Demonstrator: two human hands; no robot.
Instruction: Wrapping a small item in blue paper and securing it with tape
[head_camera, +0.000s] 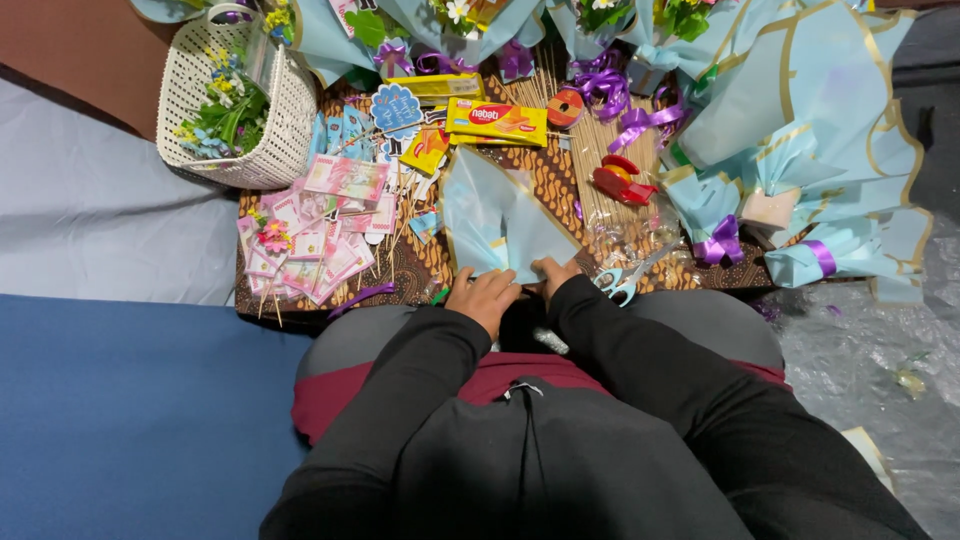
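Folded blue wrapping sheet (497, 222) pinched by left hand (484, 297) and right hand (555, 272); scissors (620, 283), yellow wafer packs (497, 120), white basket (290, 120) laid around.

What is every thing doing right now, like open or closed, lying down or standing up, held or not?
Light blue wrapping sheet: folded, held at its bottom edge.
Left hand: gripping the sheet.
Right hand: pinching the sheet.
Scissors: lying flat, not held; open or closed, cannot tell.
Yellow wafer pack: lying flat, closed.
White basket: tilted, flowers inside.
Red tape dispenser: lying loose.
Pink paper notes: spread out, on sticks.
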